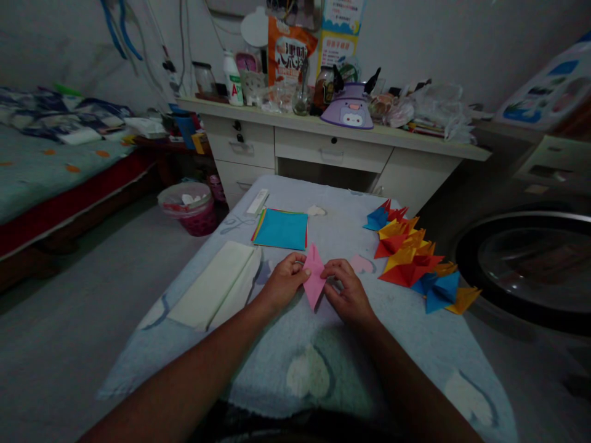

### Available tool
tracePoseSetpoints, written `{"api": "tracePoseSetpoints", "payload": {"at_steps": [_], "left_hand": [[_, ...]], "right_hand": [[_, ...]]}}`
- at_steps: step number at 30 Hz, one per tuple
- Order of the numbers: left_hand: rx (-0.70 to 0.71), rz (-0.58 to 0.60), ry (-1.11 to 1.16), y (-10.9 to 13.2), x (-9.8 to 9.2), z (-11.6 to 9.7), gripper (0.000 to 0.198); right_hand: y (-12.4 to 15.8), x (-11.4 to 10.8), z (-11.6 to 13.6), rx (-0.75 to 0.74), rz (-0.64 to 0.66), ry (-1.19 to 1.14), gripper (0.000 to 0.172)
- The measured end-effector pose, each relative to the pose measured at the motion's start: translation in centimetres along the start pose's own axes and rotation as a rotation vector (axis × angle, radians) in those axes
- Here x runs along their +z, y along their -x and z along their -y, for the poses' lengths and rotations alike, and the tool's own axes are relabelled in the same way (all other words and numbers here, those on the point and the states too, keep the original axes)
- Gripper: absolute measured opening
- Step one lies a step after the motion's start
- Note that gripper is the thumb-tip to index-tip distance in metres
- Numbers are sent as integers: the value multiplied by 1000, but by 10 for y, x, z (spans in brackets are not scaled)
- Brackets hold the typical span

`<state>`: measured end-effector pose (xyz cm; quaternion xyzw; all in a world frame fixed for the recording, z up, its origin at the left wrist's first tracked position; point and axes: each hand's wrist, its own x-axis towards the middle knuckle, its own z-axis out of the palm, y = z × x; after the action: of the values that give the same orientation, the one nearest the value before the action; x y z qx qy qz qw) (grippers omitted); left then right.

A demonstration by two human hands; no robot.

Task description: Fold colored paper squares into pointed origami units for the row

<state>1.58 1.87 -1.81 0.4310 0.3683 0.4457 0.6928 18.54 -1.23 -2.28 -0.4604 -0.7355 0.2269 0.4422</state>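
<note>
A pink folded paper [314, 277], kite-shaped with points at top and bottom, lies on the light blue cloth-covered table [323, 363]. My left hand [285, 283] pinches its left edge with curled fingers. My right hand [345, 289] presses and pinches its right edge. Behind them rests a stack of coloured square papers [281, 229] with a blue sheet on top. To the right is a row of finished folded paper pieces [413, 258] in red, orange, yellow and blue.
A folded cream cloth [217, 283] lies on the table's left. A white desk [332, 147] crowded with bottles and bags stands behind. A pink basket [189, 208] sits on the floor, a bed [50, 172] at left, a round dark drum [526, 264] at right.
</note>
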Motion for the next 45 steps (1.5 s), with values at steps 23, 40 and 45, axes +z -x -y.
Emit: {"api": "tracePoseSetpoints", "payload": {"at_steps": [23,40,45], "left_hand": [[86,130,-375,1,-6,2,24],[291,-34,-982,10,-1,2,31],[287,-33,-1096,11,0,9,33]], "right_hand": [[-1,5,-12,380,-66,-492,24],[3,8,-9,386,29,-51,19],[1,10,-4,308,72,328,10]]}}
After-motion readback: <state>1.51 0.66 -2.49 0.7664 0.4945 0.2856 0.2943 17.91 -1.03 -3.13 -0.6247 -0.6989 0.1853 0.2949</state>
